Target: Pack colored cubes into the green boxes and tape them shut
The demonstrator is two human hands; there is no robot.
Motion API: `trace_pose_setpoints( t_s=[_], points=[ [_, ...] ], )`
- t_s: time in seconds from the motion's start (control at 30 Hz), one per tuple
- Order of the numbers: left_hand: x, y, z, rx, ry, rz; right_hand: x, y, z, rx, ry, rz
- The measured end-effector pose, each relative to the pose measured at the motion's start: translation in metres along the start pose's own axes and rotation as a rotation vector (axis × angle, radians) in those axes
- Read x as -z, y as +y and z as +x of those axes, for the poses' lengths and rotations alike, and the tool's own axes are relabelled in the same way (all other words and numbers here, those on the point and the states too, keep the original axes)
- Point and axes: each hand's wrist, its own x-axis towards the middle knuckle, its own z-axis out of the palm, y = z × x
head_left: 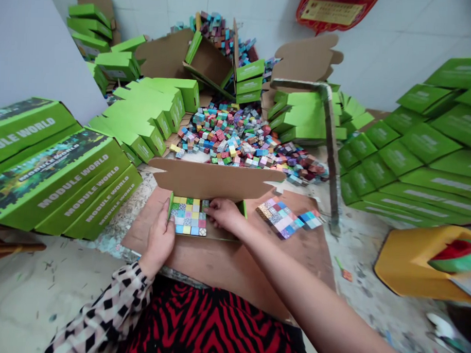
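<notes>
An unlidded green and brown cardboard box (pixel 221 234) lies in front of me with its flap (pixel 216 180) raised at the back. Its left part is filled with rows of small patterned cube blocks (pixel 188 216). My left hand (pixel 159 240) grips the box's left wall, thumb near the rim and fingers along the outside. Inside the box, my right hand (pixel 225 214) has its fingers closed on a dark grey block (pixel 205 204) at the right end of the rows. To the right, a flat array of blocks (pixel 279 217) rests beside a smaller group (pixel 311 219).
A large heap of loose blocks (pixel 229 135) lies behind the box. Green boxes are stacked at left (pixel 84 186) and right (pixel 414 146). A metal bar frame (pixel 332 159) stands right of the brown board (pixel 217 258); a yellow container (pixel 406 259) sits farther right.
</notes>
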Motion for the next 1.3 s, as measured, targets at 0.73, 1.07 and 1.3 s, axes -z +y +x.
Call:
trace_pose_setpoints(
  t_s=[0.73,1.07,1.3],
  points=[
    [-0.008,-0.001,-0.002,0.096,0.097,-0.074,0.084,0.054,-0.096,0.414,-0.043,0.074],
    [-0.001,0.001,0.001,0.098,0.091,-0.036,0.11,0.143,-0.072,0.026,0.291,-0.651],
    [0.013,0.02,-0.002,0.102,0.068,-0.142,0.069,0.117,-0.089,-0.038,0.346,-0.771]
  ],
)
